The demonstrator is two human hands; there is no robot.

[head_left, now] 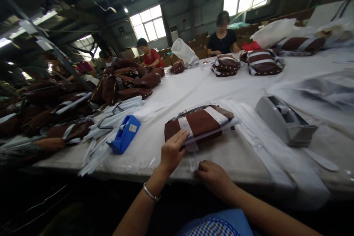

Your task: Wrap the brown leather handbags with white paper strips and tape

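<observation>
A brown handbag (200,123) with pale strips wrapped across it lies on the white-covered table in front of me. My left hand (173,151) grips its near left side, fingers pressed over one pale strip and thumb lower down. A translucent strip (193,160) hangs from the bag's near edge toward the table edge. Beside its lower end is my right hand (212,177), fingers curled inward at the table edge; what they hold, if anything, is hidden.
A blue tape dispenser (125,134) stands left among white paper rolls (103,132); a grey dispenser (284,120) stands right. Brown bags (124,81) are piled at left. Wrapped bags (225,65) lie farther back. Another person's hand (49,143) rests at far left; people work across the table.
</observation>
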